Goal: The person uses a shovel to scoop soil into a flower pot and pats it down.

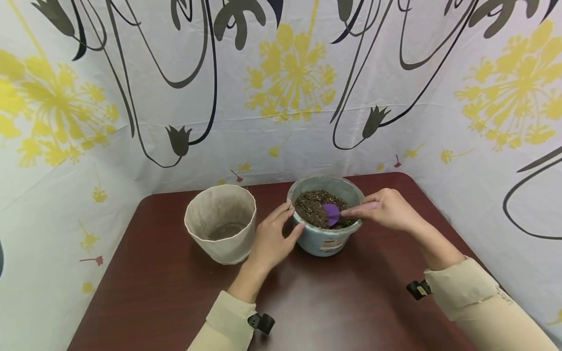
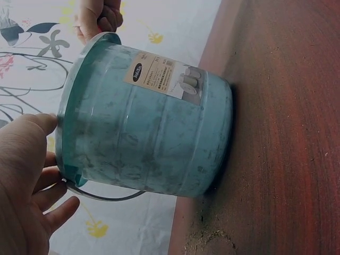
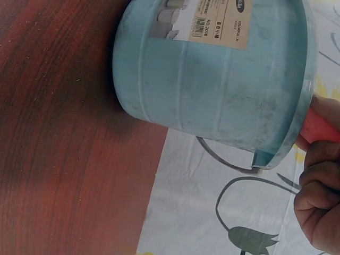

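Note:
A light blue plastic bucket [image 1: 318, 242] with a paper label stands on the table, partly filled with dark soil [image 1: 311, 208]. My right hand [image 1: 390, 209] grips the pinkish-red handle [image 3: 321, 126] of a small garden trowel, whose purple blade [image 1: 331, 213] is tilted into the soil, its tip buried. On the bucket's left side, my left hand [image 1: 273, 238] touches the rim, fingers spread and thumb at the front edge. In the left wrist view, its fingertips lie near where the wire bail [image 2: 109, 198] joins the rim [image 2: 65, 114].
Left of the bucket stands a whitish faceted plant pot [image 1: 232, 248] with a thin layer of soil at its bottom. Both sit on a dark red wooden table [image 1: 153, 273]. Patterned cloth [image 1: 272, 161] hangs behind and along the sides. Soil crumbs [image 2: 210, 239] lie near the bucket's base.

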`<state>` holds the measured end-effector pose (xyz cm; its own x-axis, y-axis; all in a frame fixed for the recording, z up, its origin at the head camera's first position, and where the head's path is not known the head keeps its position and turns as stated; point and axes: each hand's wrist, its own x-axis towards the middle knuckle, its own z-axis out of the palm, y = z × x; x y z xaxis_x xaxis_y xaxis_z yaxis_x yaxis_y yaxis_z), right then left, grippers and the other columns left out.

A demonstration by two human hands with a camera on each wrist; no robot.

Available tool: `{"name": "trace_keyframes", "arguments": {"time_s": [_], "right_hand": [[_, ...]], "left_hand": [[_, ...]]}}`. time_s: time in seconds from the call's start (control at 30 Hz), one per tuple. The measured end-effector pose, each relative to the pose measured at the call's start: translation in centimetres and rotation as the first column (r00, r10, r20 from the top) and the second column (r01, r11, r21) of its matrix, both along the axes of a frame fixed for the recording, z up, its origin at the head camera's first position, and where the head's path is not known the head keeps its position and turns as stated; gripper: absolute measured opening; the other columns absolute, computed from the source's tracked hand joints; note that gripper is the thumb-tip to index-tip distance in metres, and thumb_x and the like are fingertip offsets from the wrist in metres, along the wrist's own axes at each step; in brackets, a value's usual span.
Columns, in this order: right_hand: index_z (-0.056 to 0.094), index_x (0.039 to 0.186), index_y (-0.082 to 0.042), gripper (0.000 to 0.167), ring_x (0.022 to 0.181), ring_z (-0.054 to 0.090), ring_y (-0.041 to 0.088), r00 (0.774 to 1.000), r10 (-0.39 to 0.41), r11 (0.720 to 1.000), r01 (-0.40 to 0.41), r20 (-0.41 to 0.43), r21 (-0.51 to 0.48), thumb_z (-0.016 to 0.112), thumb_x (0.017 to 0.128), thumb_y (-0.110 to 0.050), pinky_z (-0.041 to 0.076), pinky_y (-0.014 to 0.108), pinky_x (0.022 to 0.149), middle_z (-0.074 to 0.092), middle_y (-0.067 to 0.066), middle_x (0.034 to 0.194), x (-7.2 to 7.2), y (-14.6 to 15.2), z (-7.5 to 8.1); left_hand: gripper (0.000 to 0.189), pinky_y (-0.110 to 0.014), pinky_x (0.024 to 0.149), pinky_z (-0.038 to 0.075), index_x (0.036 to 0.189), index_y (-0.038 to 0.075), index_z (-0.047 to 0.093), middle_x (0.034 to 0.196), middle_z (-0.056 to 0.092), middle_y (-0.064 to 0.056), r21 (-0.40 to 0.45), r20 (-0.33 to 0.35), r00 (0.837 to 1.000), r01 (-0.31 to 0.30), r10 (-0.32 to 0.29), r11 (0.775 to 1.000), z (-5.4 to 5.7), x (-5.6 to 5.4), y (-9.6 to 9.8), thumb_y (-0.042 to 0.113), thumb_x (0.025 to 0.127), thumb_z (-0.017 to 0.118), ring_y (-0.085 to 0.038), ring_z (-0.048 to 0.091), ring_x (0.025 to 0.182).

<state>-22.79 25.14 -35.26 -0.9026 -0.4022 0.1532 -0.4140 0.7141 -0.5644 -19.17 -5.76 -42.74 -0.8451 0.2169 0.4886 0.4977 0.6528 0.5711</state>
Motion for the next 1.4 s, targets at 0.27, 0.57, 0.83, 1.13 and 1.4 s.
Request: {"name": "trace_keyframes", "arguments": {"time_s": [0.27,0.57,0.83,1.13,1.4], "right_hand": [[0.083,0.091,-0.039,0.018,0.059,0.034,0.004,0.986,-0.135,0.990,0.139,0.098,-0.030,0.078,0.084,-0.055,0.030,0.026,0.046,0.064,-0.008,0.067,-0.1,0.5,0.1],[0.081,0.107,-0.034,0.019,0.099,0.065,0.003,0.987,-0.097,0.977,0.118,0.126,-0.178,0.071,0.094,-0.044,0.050,0.019,0.073,0.077,-0.013,0.102,0.1,1.8,-1.0],[0.082,0.105,-0.030,0.022,0.103,0.066,0.001,0.978,-0.166,0.959,0.190,0.131,-0.209,0.075,0.090,-0.046,0.051,0.020,0.079,0.077,-0.009,0.102,0.5,2.1,-1.3],[0.082,0.108,-0.027,0.023,0.107,0.067,0.005,0.981,-0.128,0.953,0.162,0.145,-0.256,0.072,0.094,-0.042,0.052,0.019,0.086,0.077,-0.009,0.104,0.4,2.6,-1.9],[0.082,0.108,-0.025,0.023,0.106,0.068,0.005,0.984,-0.131,0.950,0.160,0.124,-0.270,0.072,0.094,-0.041,0.052,0.018,0.084,0.077,-0.008,0.103,0.3,2.6,-1.4]], "left_hand": [[0.055,-0.042,0.110,0.044,0.138,0.005,0.062,0.152,0.051,-0.003,-0.003,0.014,1.000,0.007,-0.007,1.000,0.0,-0.1,0.1,0.042,0.098,0.065,-0.024,0.052,0.136],[0.053,-0.044,0.107,0.047,0.135,0.003,0.064,0.148,0.055,-0.004,0.045,0.012,1.000,-0.028,0.027,0.999,0.0,-0.1,0.2,0.041,0.098,0.067,-0.025,0.055,0.133],[0.060,-0.044,0.108,0.047,0.141,0.004,0.060,0.148,0.054,-0.009,-0.006,0.014,0.997,-0.082,0.082,0.997,0.0,-0.1,0.6,0.046,0.098,0.064,-0.028,0.055,0.132],[0.060,-0.046,0.107,0.047,0.143,0.007,0.058,0.151,0.052,-0.008,-0.037,0.068,0.995,-0.075,0.077,0.997,0.3,0.0,0.6,0.049,0.099,0.061,-0.029,0.055,0.133],[0.060,-0.045,0.112,0.042,0.142,0.005,0.058,0.150,0.052,-0.011,-0.114,0.011,0.997,-0.074,0.076,0.991,0.4,0.1,0.3,0.048,0.101,0.059,-0.028,0.049,0.138]]}}
